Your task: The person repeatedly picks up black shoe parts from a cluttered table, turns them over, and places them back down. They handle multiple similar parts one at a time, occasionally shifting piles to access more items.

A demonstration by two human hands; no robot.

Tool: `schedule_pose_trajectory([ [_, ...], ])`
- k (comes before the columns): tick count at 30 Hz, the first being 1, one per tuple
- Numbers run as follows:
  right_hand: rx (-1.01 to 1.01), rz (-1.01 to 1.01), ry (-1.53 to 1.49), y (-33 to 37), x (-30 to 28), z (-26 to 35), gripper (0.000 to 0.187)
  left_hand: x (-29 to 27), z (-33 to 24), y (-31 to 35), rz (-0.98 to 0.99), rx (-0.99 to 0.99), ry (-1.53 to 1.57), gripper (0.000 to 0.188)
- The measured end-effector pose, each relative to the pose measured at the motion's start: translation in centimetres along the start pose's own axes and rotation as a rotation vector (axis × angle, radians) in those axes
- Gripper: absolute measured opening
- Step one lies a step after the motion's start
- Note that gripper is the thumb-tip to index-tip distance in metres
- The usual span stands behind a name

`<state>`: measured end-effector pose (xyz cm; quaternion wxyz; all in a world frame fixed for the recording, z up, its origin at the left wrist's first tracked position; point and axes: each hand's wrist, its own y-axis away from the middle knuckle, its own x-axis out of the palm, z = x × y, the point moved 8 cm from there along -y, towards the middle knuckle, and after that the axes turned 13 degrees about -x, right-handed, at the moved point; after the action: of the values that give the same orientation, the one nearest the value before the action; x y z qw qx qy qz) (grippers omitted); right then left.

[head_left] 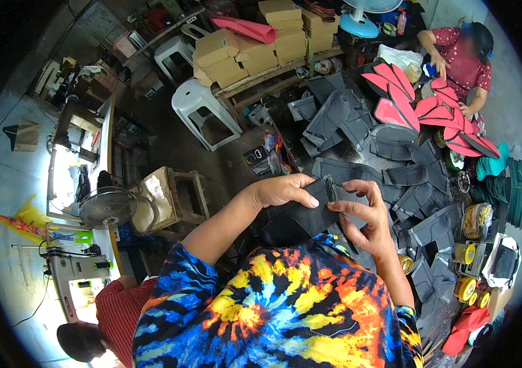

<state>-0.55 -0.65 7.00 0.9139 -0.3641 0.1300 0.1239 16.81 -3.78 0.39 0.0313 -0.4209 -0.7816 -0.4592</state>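
Note:
My left hand (286, 191) is closed on a black shoe upper (301, 219), thumb on top and fingers behind it. The upper is held up in front of my chest, with a rough greyish edge at its top. My right hand (365, 214) is beside that edge; a fingertip touches it while the thumb and other fingers stand apart. Behind my hands, many flat black shoe uppers (411, 175) lie in loose piles over the worktable. Whatever is under the held piece is hidden.
Pink-and-black cut pieces (396, 113) lie at the far right, where a co-worker (466, 67) handles them. Yellow-lidded jars (464, 288) line the right edge. White plastic stools (202, 113) and cardboard boxes (245, 52) stand beyond. At left are a fan (107, 207) and a sewing machine (80, 273).

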Motion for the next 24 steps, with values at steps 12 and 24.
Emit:
schedule_pose_trajectory([
  [12,-0.060,-0.006,0.091,-0.4,0.1,0.7,0.040,-1.8,-1.0,0.4,-0.016,0.043,0.032,0.041],
  [24,0.054,-0.144,-0.175,0.3,0.3,-1.0,0.043,-4.2,-6.3,3.9,-0.299,0.251,0.040,0.036],
])
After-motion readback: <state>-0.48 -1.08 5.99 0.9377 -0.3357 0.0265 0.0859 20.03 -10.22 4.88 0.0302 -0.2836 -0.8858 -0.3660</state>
